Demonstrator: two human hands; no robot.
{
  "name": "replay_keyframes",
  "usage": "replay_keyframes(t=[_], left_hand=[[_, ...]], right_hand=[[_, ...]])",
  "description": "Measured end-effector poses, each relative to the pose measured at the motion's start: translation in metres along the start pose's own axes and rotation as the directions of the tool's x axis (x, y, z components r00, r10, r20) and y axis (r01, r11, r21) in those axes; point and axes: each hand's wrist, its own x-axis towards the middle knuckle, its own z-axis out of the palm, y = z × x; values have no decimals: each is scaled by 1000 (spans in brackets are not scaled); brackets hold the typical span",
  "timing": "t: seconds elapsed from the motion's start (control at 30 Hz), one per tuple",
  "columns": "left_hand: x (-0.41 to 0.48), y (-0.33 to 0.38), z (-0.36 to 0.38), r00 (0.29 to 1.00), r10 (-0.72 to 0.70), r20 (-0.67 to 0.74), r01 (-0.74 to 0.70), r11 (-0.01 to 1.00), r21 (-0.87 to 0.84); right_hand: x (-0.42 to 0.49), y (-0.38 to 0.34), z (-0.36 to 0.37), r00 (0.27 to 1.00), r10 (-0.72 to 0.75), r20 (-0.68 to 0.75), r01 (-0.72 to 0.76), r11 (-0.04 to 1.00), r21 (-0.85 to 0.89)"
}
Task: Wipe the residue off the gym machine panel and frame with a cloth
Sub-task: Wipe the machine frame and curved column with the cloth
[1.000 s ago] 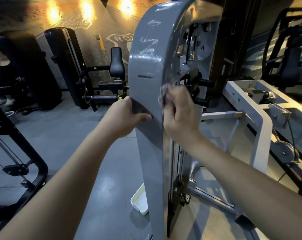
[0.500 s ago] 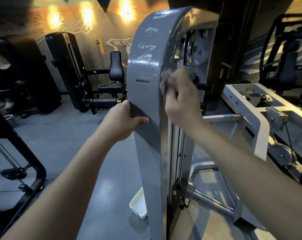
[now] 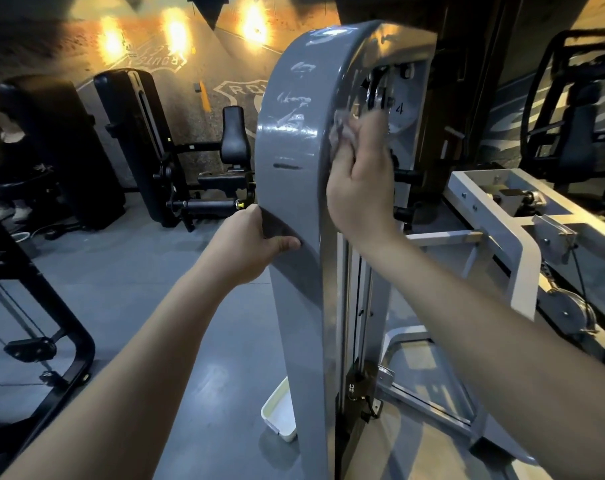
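A tall grey gym machine panel [image 3: 294,188] with a rounded top stands in front of me, with whitish smears [image 3: 294,98] on its upper face. My left hand [image 3: 252,242] grips the panel's left edge at mid height, thumb on the front. My right hand [image 3: 361,181] presses a pale crumpled cloth [image 3: 342,129] against the panel's right edge, high up beside the pulley opening. The cloth is blurred and mostly covered by my fingers. Behind it sits the light grey frame [image 3: 495,216].
A white tray [image 3: 280,415] lies on the floor at the panel's foot. Black gym machines [image 3: 141,143] stand to the left and back, a black frame [image 3: 62,327] at lower left, another machine [image 3: 578,116] at far right. Grey floor [image 3: 138,271] stretches to the left.
My right hand with the cloth has slid upward along the panel's right edge, from about mid height to near the pulley opening. My left hand keeps its grip on the left edge.
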Motion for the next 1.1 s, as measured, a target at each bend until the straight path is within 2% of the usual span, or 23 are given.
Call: replay_keyframes(t=[0.13,0.2,0.27,0.33,0.43,0.5,0.53,0.6,0.67,0.73,0.83,0.93,1.0,1.07,1.1], left_hand=[[1,-1,0,1000,-7,10,7,1000,-1],[1,0,0,1000,-8,12,8,1000,5],[-1,0,0,1000,-10,-1,10,1000,1],[-1,0,1,1000,-11,-8,10,1000,-8],[-2,2,0,1000,-11,-4,11,1000,1],[-2,3,0,1000,-12,-6,12,1000,1],[-3,3,0,1000,-10,-8,10,1000,-8],[-4,5,0,1000,0,-13,0,1000,-18],[-6,6,1,1000,3,-18,-3,1000,-9],[-5,6,1,1000,1,-21,-1,1000,-2],[-2,3,1,1000,-6,-15,6,1000,2],[-2,3,0,1000,-13,2,13,1000,-1],[-3,5,-1,1000,-15,2,15,1000,-3],[-4,6,-1,1000,-16,4,16,1000,-5],[-4,6,-1,1000,-15,3,15,1000,-9]], right_hand=[[-40,4,-9,974,-156,162,167,985,-53],[-9,3,-8,983,-110,146,120,991,-66],[22,4,-4,998,-39,46,40,999,-8],[14,3,1,999,-40,20,40,999,23],[-35,7,-8,980,-106,166,109,994,-10],[-32,10,-15,970,-105,218,123,990,-68],[-18,11,-15,976,-82,204,102,991,-86],[20,2,-14,994,-59,87,66,995,-77],[34,-2,-9,999,-43,-4,43,999,8],[8,-2,-5,1000,-22,19,21,1000,10],[-29,6,-9,984,-70,163,77,996,-36],[21,4,-11,997,-29,66,33,997,-65],[47,-1,-12,1000,-15,-6,15,1000,-7],[26,-2,-10,1000,30,-1,-30,999,22],[4,1,-10,997,51,50,-52,998,24]])
